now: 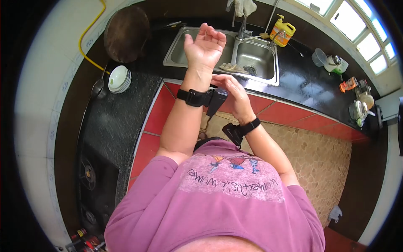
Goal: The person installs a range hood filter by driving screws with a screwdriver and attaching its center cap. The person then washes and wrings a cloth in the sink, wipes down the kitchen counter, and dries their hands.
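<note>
My left hand (205,49) is raised palm up over the left sink bowl, its fingers apart and slightly curled, with nothing in it. A black strap (194,98) with a box-shaped device (217,101) goes round my left forearm below the wrist. My right hand (236,94) is beside that wrist, just right of the device. Its fingers are stretched toward the left wrist, and the fingertips are partly hidden there; whether they touch it I cannot tell. Another black strap with a device (235,133) sits on my right wrist.
A double steel sink (276,77) with a cloth (233,68) is set in the black counter (298,90). A yellow soap bottle (282,31) stands behind it. Stacked white bowls (119,79), a ladle (98,87) and a round dark board (126,34) are left; a gas stove (88,174) is lower left.
</note>
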A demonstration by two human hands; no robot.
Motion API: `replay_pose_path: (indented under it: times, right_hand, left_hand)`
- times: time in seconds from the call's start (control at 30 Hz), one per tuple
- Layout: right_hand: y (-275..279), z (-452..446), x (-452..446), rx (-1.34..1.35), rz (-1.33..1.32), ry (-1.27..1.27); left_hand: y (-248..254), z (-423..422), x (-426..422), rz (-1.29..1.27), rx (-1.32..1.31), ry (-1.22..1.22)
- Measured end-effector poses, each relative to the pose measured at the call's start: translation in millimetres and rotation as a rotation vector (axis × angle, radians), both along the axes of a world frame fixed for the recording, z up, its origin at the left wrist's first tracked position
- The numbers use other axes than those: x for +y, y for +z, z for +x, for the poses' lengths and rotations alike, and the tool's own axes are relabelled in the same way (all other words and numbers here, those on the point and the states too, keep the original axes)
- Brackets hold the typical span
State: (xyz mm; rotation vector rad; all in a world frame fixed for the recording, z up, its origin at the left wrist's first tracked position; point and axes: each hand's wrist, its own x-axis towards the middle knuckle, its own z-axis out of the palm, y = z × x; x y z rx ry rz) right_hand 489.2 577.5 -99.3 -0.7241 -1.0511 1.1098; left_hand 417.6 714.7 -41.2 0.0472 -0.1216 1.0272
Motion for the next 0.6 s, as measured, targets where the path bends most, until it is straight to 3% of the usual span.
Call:
replay_pose_path:
  times: [0.07,0.2,0.27,0.33,0.43,0.6]
  right_hand:
    - [-1,-2,3,0.295,-0.030,0.295]
    - [-14,-11,9,0.448,-0.097,0.332]
    - [-13,-12,6,0.414,-0.132,0.315]
    - [-9,-16,8,0.192,0.015,0.134]
    - [0,-9,6,0.056,0.158,0.121]
    - [3,-17,-9,0.143,-0.055,0.191]
  left_hand:
    - [17,4,-7,-0.001,-0.052,0.004]
    - [21,5,0,-0.023,-0.082,0.039]
    - [20,5,8,-0.020,-0.083,0.073]
    - [19,6,11,-0.045,-0.049,0.096]
    - [15,9,14,-0.057,0.042,0.053]
    - [19,9,17,0.031,0.009,0.056]
